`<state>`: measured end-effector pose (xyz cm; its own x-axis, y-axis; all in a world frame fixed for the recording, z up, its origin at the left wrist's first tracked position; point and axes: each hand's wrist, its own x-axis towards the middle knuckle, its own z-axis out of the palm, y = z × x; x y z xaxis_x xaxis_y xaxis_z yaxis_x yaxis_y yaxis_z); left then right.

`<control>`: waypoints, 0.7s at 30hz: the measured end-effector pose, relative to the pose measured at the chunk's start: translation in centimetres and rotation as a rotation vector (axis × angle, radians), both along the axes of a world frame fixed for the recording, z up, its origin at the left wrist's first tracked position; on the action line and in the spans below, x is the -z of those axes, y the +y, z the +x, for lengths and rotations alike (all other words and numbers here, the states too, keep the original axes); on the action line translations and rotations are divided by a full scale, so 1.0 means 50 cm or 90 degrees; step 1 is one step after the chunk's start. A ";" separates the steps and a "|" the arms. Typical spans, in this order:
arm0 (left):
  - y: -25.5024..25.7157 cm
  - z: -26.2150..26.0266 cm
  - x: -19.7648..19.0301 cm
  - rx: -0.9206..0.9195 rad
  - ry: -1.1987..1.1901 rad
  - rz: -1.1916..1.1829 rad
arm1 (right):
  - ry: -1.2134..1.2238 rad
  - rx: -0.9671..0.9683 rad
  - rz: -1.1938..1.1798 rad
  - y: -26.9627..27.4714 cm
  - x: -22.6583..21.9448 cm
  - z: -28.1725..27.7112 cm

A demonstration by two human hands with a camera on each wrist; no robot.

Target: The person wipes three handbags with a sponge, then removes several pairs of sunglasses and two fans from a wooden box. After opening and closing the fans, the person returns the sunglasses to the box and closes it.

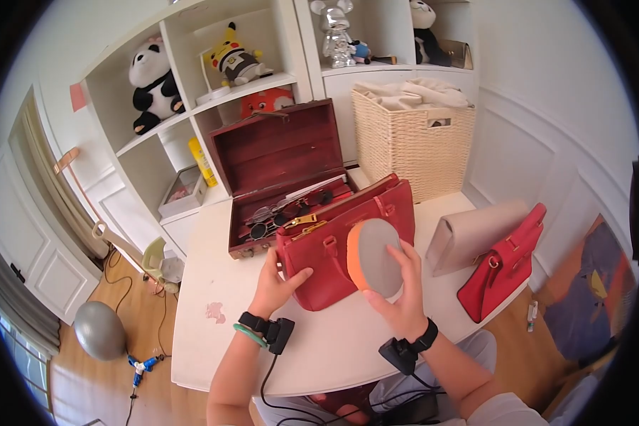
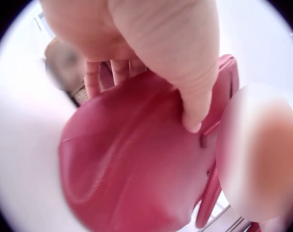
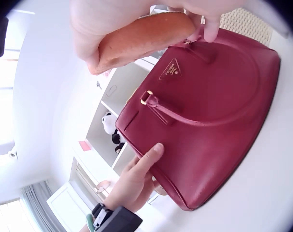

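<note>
A dark red leather handbag (image 1: 321,273) stands tilted on the white table, its handles hanging over the front. My left hand (image 1: 274,285) grips its left side, with the thumb across the front panel and the fingers behind. In my right hand (image 1: 403,305) is an oval sponge (image 1: 380,257) with a grey back and an orange face, held by its edges. The orange face (image 3: 141,41) is turned toward the bag's front, near the upper handle in the right wrist view. A gold-coloured zip pull (image 1: 307,219) shows at the bag's top.
Behind the bag, an open dark red wooden case (image 1: 277,153) holds several pairs of sunglasses (image 1: 291,208). A woven basket (image 1: 412,145) stands at the back right. On the table's right are a beige bag (image 1: 468,234) and a smaller red bag (image 1: 500,273). Cables trail from both wrists.
</note>
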<state>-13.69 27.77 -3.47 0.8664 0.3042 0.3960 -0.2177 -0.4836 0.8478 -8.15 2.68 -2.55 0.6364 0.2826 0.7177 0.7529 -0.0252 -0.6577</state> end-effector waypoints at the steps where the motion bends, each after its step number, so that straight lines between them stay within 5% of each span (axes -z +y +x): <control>1: 0.000 -0.006 0.024 0.012 -0.016 -0.014 | -0.003 -0.002 -0.004 0.018 -0.006 -0.002; 3: 0.020 -0.005 0.052 0.022 -0.037 -0.035 | -0.085 0.017 -0.040 0.056 -0.015 -0.013; 6: 0.038 -0.011 0.045 -0.009 0.000 0.173 | -0.116 0.002 -0.069 0.099 -0.013 -0.034; 13: 0.036 -0.022 0.044 -0.005 -0.043 0.151 | -0.146 0.078 -0.096 0.123 -0.024 -0.018; 21: 0.050 0.000 0.068 0.042 -0.055 -0.138 | -0.097 0.150 -0.185 0.161 -0.038 0.054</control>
